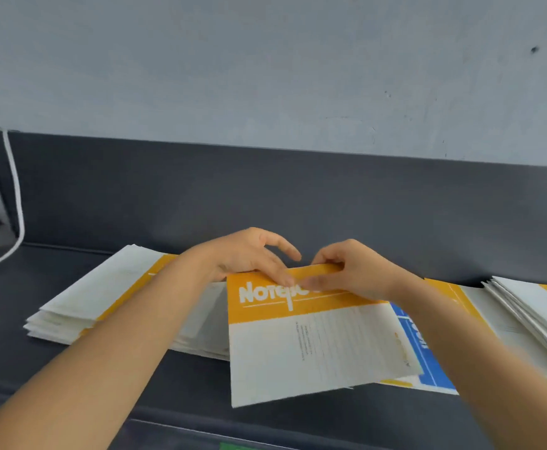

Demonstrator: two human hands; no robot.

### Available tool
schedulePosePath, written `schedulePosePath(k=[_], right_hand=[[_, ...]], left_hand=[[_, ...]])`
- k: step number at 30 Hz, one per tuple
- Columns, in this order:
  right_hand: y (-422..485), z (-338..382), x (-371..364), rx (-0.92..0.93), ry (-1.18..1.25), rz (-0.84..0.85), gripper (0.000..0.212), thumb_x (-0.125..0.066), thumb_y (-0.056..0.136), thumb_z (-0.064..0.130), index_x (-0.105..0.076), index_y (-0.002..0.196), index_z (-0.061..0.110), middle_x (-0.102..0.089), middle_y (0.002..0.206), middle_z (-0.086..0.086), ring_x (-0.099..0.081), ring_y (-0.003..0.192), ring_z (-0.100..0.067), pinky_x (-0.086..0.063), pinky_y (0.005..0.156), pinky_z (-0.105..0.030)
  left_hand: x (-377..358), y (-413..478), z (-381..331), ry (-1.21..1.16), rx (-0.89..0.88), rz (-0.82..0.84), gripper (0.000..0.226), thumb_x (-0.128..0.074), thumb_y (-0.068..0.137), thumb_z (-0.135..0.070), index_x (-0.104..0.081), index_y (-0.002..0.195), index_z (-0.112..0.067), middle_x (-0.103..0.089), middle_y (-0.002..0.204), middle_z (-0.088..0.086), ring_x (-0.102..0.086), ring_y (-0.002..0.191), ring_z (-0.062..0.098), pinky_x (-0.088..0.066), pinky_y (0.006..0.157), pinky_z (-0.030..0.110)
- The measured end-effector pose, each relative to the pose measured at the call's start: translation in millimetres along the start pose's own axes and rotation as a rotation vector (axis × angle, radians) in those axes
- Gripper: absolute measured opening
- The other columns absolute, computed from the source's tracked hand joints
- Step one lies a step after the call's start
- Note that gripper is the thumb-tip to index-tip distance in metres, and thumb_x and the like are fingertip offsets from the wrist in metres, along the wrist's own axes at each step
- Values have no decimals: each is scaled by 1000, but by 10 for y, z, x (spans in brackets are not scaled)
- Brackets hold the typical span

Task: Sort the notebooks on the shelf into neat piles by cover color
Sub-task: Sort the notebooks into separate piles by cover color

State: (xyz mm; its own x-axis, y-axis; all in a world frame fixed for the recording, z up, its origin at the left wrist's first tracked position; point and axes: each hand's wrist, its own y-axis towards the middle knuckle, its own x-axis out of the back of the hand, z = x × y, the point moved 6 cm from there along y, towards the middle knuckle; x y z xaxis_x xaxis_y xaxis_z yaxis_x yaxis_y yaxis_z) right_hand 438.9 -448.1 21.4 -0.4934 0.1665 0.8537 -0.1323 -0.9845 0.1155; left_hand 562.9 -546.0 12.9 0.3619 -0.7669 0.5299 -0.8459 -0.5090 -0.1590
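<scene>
- The orange notebook (298, 345) sits near the middle of the shelf (194, 384), askew over a blue notebook (429, 362) that shows at its right edge
- The right hand (353, 271) has its grip closed over the notebook's far edge, fingers curled on the orange band, likely to lift it clear of the blue one
- The left hand (252, 258) lays fingers on the same band, forefinger raised; whether its grip pinches from beneath I cannot tell
- A left pile (80, 306) of orange-banded covers lies just beside, the probable destination; a right pile (531, 303) is fanned and untidy
- The shelf is dark grey with a raised back, under a pale grey wall (265, 60); a white cable (17, 196) hangs at far left
</scene>
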Motion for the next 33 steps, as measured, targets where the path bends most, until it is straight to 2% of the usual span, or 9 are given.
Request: schedulePosePath(k=[2, 5, 8, 12, 16, 19, 22, 29, 33], right_hand=[[115, 183, -81, -9, 87, -36, 27, -71, 81, 39, -60, 73, 16, -59, 72, 3, -54, 64, -8, -41, 60, -18], [343, 358, -254, -96, 306, -148, 29, -71, 81, 38, -60, 74, 13, -62, 74, -4, -54, 66, -15, -42, 64, -26], [563, 600, -624, -206, 593, -126, 25, -64, 88, 34, -66, 94, 10, -72, 91, -6, -68, 79, -21, -53, 75, -33], [863, 1093, -1269, -294, 871, -80, 26, -58, 93, 12, -59, 118, 7, -71, 108, -6, -68, 97, -24, -53, 90, -44], [1101, 1498, -1625, -355, 610, -302, 37, -54, 96, 11, -45, 131, 13, -52, 128, 2, -54, 107, -17, -46, 86, -30], [1225, 1697, -1903, -315, 215, -231, 33, -40, 100, 18, -45, 132, 11, -27, 151, -6, -20, 142, -29, -25, 114, -44], [1340, 1631, -2213, -297, -237, 14, 48, -26, 102, 34, -38, 139, 7, -26, 154, -9, -11, 145, -29, -5, 118, -50], [1181, 1510, -1871, -254, -337, -70, 58, -18, 102, 45, -13, 152, 16, -4, 160, -7, 4, 148, -24, -4, 118, -41], [902, 1103, -1521, -339, -332, -65, 61, -21, 101, 49, -13, 153, 17, -9, 160, -9, -3, 148, -24, -11, 117, -40]], left_hand=[[358, -177, 221, -99, -1, -33, 41, -76, 77, -7, -64, 115, -18, -74, 103, 10, -72, 90, 23, -60, 78, 32], [891, -445, 640, -347, -26, -112, 46, -78, 67, -4, -67, 111, -11, -72, 104, 9, -72, 84, 18, -59, 70, 27], [1285, -639, 1017, -465, -32, -166, 43, -75, 73, 0, -66, 114, -7, -73, 108, 10, -72, 90, 21, -60, 67, 29], [1771, -783, 1410, -491, -2, -472, 37, -72, 81, 2, -62, 116, -2, -71, 110, 12, -71, 90, 20, -59, 69, 27], [2072, -876, 1678, -38, 23, -645, 52, -70, 87, -13, -45, 131, -8, -60, 109, 0, -60, 101, 21, -52, 81, 35], [1957, -815, 1829, 435, 114, -423, 67, -52, 96, -43, -27, 150, -11, -29, 156, 7, -28, 143, 26, -32, 110, 41], [1761, -745, 2050, 765, 165, -166, 79, -27, 97, -62, -3, 156, -15, 9, 163, 0, 12, 149, 15, -10, 119, 41], [1712, -763, 1809, 969, 126, -251, 85, -11, 92, -71, -6, 156, -16, 1, 163, 5, 3, 150, 20, -6, 121, 43], [1347, -653, 1262, 959, 35, -290, 91, -3, 85, -76, -8, 155, -19, -1, 163, 3, 3, 150, 19, -7, 121, 43]])
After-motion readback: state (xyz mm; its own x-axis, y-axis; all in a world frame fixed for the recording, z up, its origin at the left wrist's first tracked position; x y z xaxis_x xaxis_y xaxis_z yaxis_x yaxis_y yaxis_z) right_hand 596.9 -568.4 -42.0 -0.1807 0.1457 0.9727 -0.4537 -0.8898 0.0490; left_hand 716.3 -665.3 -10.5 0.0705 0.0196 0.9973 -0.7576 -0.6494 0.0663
